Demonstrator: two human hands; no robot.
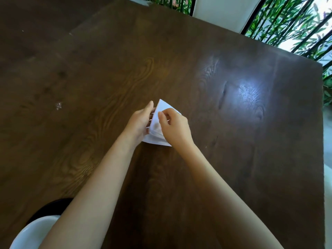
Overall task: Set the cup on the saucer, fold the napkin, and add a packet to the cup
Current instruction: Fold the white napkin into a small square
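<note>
Nearest the camera, at the lower left, a white rounded object point(34, 232) is showing beyond the near edge of the table, with a black shape point(52, 207) just behind it; what either is cannot be told. Both bare forearms are reaching forward over the dark wooden table point(233, 159) and converging near its middle. There the white napkin point(164, 106) is lying partly folded, its near edge resting flat on the wood and its far corner rising to a point. The left hand point(140, 121) is holding the napkin's left side, with its fingers slipped beneath the raised flap and showing through the paper as shadows. The right hand point(177, 128) is curling its fingers and pinching the flap from the right. The napkin is sitting well apart from every table edge, with wide stretches of wood lying around it. A patch of glare point(249, 92) is shining on the wood to the right. The right edge is running down the frame's right side, bordering pale floor point(327, 141). Past the slanting far edge, a white chair back point(221, 9) and green plants point(287, 24) behind dark bars are standing.
</note>
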